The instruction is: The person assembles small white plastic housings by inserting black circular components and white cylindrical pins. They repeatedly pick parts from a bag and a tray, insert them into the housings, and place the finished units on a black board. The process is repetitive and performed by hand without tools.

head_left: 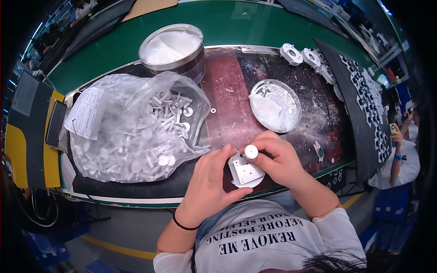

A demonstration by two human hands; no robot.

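Note:
Between my hands, near the front edge of the table, is a white plastic housing (247, 172) with a flat square face and small holes. My left hand (210, 175) steadies it, thumb along its lower rim and fingers at its upper left side. A small white plastic part with a round disc head (251, 152) is pinched between the thumb and fingers of my right hand (278, 157), over the housing's upper edge. The disc hides where its stem ends. To the left, an open clear plastic bag (132, 132) holds many similar disc-headed white parts (170, 111).
A metal tin (198, 61) with a plastic liner stands behind the bag. Right of centre lies a round metal lid (298, 107) holding clear film. White ring-shaped parts (291, 54) line the far right, beside a black board (348, 100) of small parts. Another person (400, 159) is at far right.

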